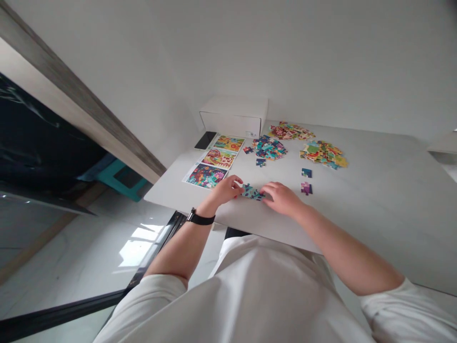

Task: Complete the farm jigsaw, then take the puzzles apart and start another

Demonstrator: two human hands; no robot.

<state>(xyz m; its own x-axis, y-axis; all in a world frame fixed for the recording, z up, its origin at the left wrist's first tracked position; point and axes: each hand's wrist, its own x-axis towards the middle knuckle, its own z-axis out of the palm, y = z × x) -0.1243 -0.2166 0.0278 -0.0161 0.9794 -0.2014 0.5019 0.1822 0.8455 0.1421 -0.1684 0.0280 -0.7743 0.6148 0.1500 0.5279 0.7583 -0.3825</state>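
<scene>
We are in a bright room with white walls and a shiny white floor. A teal plastic thing stands low down, off to our left. We wear a white shirt, and a big white table is in front of us.

At the far edge of the table sits a white box. A black phone lies near it. Next to the phone, three bright picture sheets lie in a row, one after the other.

Three heaps of puzzle pieces lie to the right of the sheets. There is a red and cream heap, a blue and teal heap, and a yellow and green heap. Two loose blue pieces lie just beside the blue and teal heap. A blue piece and a purple piece lie apart, nearer the right.

A small row of blue and teal puzzle pieces lies flat on the table, between our hands. Our left hand, with a black watch on its wrist, curves in and touches the left end of the row. Our right hand curves in over the right end. Neither hand is spread wide. We cannot tell if either hand is pinching a piece.
</scene>
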